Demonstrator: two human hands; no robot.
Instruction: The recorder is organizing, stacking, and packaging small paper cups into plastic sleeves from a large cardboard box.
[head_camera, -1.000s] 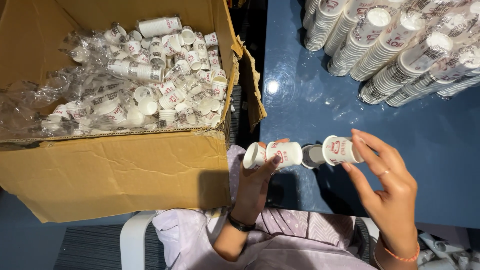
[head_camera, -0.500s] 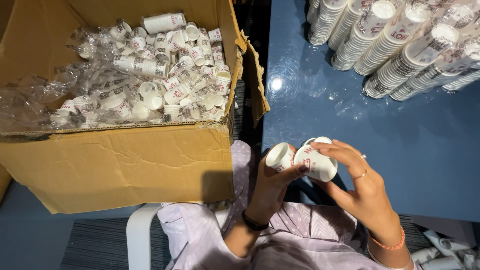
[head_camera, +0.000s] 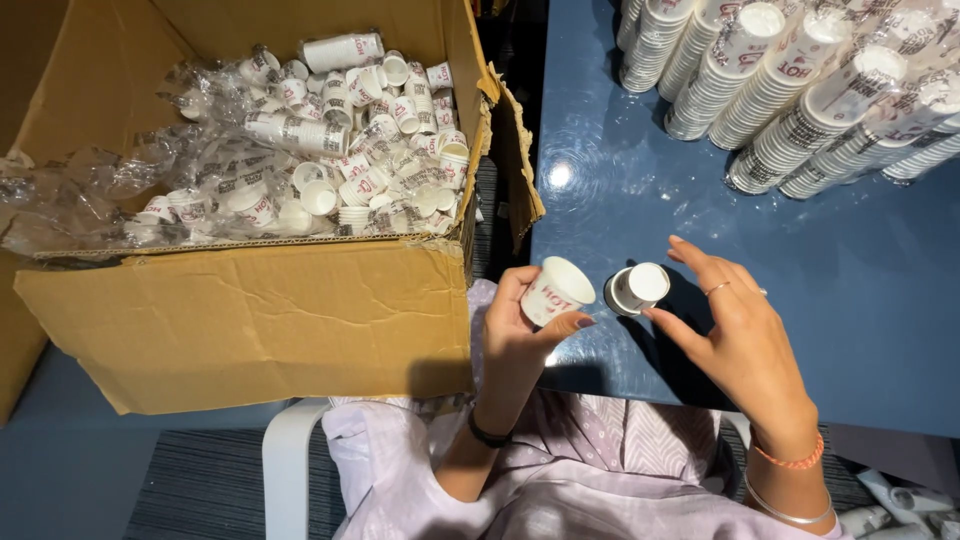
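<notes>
Head view, looking down: the left hand (head_camera: 520, 325) grips a small white paper cup (head_camera: 555, 290) with red print, tilted on its side. At its three o'clock, a second cup (head_camera: 638, 287) lies at the fingertips of the right hand (head_camera: 740, 345), whose fingers are spread wide. At ten o'clock stands a cardboard box (head_camera: 250, 320) of loose cups; at one o'clock, cup stacks (head_camera: 790, 80) lie on the blue table (head_camera: 860, 300).

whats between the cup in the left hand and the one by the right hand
Nothing: in the head view only bare blue table shows in the gap between the left-hand cup and the right-hand cup.
</notes>
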